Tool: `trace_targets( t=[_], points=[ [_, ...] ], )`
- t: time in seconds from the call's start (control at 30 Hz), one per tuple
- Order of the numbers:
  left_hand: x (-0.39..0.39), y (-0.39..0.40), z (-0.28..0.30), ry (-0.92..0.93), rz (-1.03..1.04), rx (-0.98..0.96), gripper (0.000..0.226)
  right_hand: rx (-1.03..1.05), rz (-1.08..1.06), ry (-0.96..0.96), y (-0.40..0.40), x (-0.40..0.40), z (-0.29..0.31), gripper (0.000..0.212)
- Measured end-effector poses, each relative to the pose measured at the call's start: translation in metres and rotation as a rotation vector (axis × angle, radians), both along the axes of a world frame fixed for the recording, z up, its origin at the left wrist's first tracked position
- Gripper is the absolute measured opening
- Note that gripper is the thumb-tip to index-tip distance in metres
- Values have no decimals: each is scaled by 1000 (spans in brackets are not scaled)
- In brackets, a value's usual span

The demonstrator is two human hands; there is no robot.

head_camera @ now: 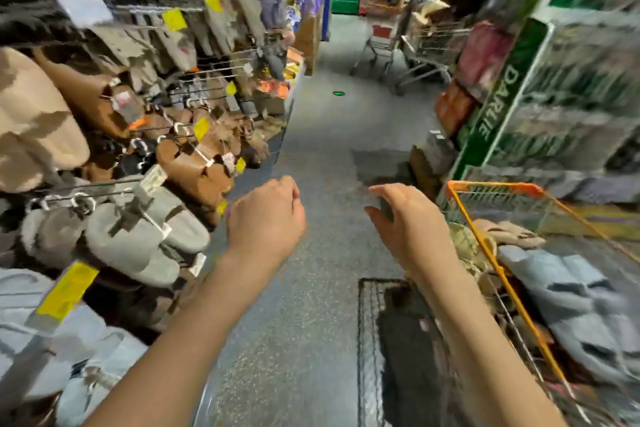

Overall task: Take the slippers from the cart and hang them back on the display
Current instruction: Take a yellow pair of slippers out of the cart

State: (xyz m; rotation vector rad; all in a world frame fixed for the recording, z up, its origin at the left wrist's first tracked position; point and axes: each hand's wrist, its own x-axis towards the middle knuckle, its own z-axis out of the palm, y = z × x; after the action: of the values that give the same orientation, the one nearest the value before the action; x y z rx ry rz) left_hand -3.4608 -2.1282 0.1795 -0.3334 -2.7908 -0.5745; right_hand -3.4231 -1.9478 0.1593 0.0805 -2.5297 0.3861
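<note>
The frame is blurred by motion. A wire cart with an orange rim [491, 246] stands at the right and holds grey slippers [568, 291] and beige slippers [509, 230]. The slipper display [114, 135] fills the left side, with grey, brown and beige pairs on hooks. My left hand [265, 218] hovers over the aisle floor with curled fingers and holds nothing. My right hand [408, 222] hangs just left of the cart's rim, fingers loosely bent, with nothing in it.
Grey aisle floor [311, 305] runs between display and cart. A dark mat or grate [398, 340] lies below my right arm. Green shelving with boxes [540, 97] lines the right. Other carts [408, 52] stand far down the aisle.
</note>
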Motion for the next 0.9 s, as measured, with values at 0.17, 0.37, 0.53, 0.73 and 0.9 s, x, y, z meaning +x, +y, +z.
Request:
trace_targets(
  t=[0.17, 0.37, 0.53, 0.73, 0.9],
  points=[
    [-35, 116, -17, -25, -251, -49, 19, -49, -274, -14, 115, 17, -23, 23],
    [-48, 247, -37, -124, -487, -91, 22, -112, -558, -60, 212, 58, -44, 17],
    [-52, 343, -56, -172, -668, -130, 23, -152, -760, -106, 276, 79, -59, 17],
    [-83, 434, -97, -264, -802, -203, 23, -298, -919, -146, 333, 47, -92, 21],
    [-137, 513, -157, -363, -849, -241, 22, -386, -947, -204, 387, -30, -138, 19]
  ],
)
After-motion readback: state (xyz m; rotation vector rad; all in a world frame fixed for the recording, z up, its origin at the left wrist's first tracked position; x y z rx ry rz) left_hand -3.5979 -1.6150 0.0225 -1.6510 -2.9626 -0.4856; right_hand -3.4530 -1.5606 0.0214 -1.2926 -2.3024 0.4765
